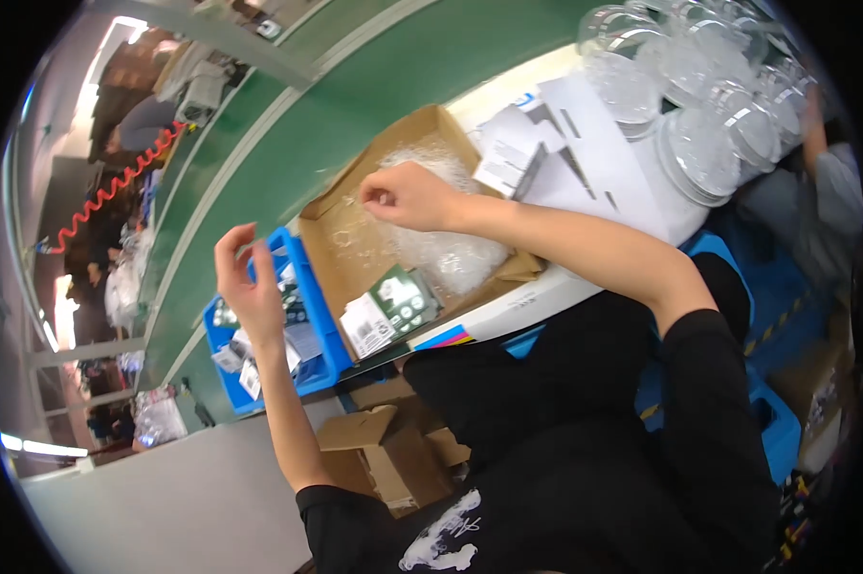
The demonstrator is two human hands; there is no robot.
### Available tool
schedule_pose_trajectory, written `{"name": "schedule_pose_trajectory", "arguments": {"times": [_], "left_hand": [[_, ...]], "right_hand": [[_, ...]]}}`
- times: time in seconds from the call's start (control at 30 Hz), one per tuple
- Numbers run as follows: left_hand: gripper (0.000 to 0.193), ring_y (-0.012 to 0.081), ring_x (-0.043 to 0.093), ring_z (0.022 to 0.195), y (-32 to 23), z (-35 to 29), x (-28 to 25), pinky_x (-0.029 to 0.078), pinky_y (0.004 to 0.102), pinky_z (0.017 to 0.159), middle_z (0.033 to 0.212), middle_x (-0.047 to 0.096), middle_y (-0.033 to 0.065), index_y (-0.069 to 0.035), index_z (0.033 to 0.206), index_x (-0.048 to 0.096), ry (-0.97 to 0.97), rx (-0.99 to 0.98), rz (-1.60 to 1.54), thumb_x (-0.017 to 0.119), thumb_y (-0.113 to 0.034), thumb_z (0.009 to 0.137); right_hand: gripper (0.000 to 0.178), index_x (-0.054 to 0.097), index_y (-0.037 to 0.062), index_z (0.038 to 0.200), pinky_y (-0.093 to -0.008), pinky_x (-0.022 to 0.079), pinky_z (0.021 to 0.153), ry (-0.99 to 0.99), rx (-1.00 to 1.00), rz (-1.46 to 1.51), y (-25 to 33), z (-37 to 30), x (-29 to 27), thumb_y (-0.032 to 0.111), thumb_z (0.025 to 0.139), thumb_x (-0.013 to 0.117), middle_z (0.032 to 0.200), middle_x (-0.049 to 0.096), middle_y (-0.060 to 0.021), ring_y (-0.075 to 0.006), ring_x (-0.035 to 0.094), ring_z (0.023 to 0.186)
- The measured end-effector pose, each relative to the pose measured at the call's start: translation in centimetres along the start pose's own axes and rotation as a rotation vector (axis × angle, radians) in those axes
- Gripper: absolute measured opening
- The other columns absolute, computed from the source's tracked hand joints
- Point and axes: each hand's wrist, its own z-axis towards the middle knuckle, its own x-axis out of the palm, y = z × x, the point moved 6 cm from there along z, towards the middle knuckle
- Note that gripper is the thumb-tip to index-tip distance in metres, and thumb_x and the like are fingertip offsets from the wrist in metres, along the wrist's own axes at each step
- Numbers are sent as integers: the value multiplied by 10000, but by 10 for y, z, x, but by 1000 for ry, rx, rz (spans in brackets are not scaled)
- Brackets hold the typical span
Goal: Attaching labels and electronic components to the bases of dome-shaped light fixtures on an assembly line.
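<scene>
While the left hand (248, 277) hangs over the blue plastic bin (330, 340), fingers bent but released, the right hand (412, 198) is above the open cardboard box (340, 222), fingers curled in, can't tell if grasping anything. Crumpled clear plastic film (462, 260) lies heaped in the box beside green-and-white cartons (396, 304); the bin, just left, holds small packages (303, 342).

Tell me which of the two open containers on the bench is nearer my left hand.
The blue plastic bin: your left hand overlaps its left side in this view. The shallow brown cardboard box sits to its right, beneath your right hand.
</scene>
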Motion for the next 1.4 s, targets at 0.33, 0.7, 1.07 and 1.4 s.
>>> {"name": "schedule_pose_trajectory", "arguments": {"times": [0.33, 0.7, 1.07, 1.4], "left_hand": [[556, 255, 570, 1073, -117, -11, 219, 470, 374, 892, 1193, 569, 168, 10, 1283, 462, 761, 302, -42, 693, -213, 829], [441, 122, 619, 883, -54, 39, 155, 504, 223, 689, 1065, 628, 116, -19, 1338, 389, 450, -205, -544, 530, 3, 921], [251, 115, 613, 908, 42, 16, 84, 519, 209, 654, 1137, 560, 66, 3, 1182, 514, -54, -220, -494, 535, -40, 936], [274, 160, 618, 915, 52, 10, 99, 583, 285, 754, 1079, 588, 120, 37, 1169, 537, 43, -287, -656, 584, -38, 909]], "right_hand": [[156, 618, 38, 894, -342, 474, 650, 54, 88, 52, 4, -3, 1, 119, 760, 616, 758, 648, -99, -240, 623, 696], [146, 612, 88, 885, -382, 512, 664, -88, -3, -94, -14, -4, 10, 212, 807, 616, 773, 653, -62, -274, 640, 719], [181, 623, 48, 942, -364, 498, 624, -3, 127, -156, -12, 0, 3, 178, 817, 626, 775, 661, -115, -246, 639, 676], [372, 585, 69, 1095, -266, 459, 600, -59, -23, -218, 16, 3, -9, 112, 758, 736, 839, 567, -51, -140, 542, 681]]}}
